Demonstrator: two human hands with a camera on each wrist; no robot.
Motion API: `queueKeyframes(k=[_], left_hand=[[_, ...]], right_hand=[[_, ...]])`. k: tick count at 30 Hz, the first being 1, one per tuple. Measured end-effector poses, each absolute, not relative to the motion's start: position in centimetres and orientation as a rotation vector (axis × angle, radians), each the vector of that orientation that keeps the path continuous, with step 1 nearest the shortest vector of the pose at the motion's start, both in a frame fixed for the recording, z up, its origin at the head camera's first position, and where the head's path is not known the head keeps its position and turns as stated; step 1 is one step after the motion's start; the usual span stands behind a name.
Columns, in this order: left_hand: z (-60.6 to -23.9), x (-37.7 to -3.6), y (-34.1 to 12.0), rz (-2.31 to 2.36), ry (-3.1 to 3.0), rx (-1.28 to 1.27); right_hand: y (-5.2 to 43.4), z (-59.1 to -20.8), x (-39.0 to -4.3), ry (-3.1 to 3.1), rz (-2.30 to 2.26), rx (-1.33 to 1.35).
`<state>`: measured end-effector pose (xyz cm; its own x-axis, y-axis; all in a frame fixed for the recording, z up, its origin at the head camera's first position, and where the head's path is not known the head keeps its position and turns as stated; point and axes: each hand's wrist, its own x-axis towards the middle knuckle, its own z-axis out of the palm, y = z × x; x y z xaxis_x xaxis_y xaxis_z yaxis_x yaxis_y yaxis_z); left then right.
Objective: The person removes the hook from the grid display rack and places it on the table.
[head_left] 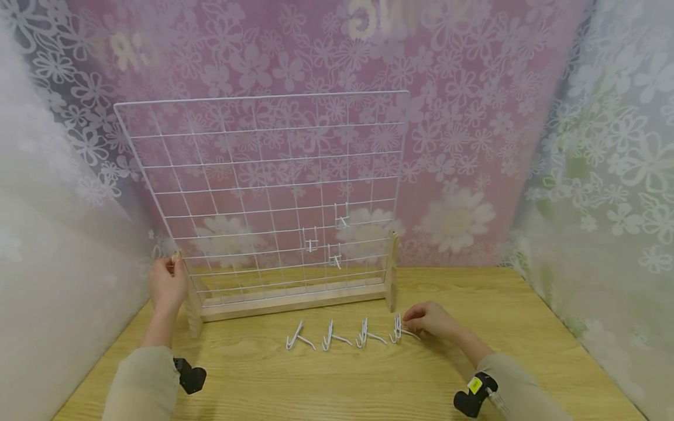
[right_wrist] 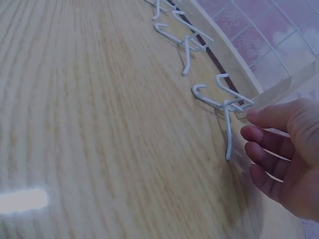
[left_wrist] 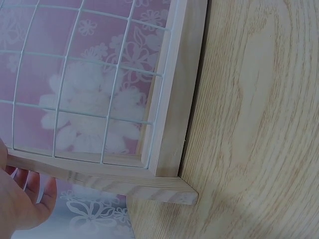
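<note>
A white wire grid panel [head_left: 263, 98] stands upright in a wooden base [head_left: 295, 305]. My left hand [head_left: 168, 285] holds the top of the left wooden upright [left_wrist: 134, 187], thumb on one side and fingers behind. On the table, several white wire hooks stand in a row in front of the base. My right hand [head_left: 432, 320] is at the rightmost hook [right_wrist: 227, 105], its thumb tip right beside the hook's back end and its other fingers loosely bent and apart. Three more hooks hang on the grid's lower right, among them an upper one [head_left: 343, 222].
The wood-grain table [head_left: 337, 386] runs to a pink flowered backdrop [head_left: 463, 146]. Pale flowered panels flank it at left [head_left: 52, 245] and right [head_left: 611, 234]. The right wooden upright [head_left: 391, 272] stands just behind the rightmost hook.
</note>
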<state>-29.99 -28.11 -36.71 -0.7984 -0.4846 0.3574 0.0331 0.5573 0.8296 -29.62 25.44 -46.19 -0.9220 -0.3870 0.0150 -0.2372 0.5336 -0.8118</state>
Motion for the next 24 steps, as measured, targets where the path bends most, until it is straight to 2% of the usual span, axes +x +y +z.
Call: queueKeyframes(k=[10,24], left_hand=[[-37.0,-30.2,-28.1,-1.202,-2.211,0.345],[-36.9,-30.2,-28.2,-1.205,-2.23,0.354]], right_hand=[[25.1,-44.1,-29.9,2.674,-1.279,-0.562],[23.0,-38.5,-31.2,2.606,-1.41,-0.579]])
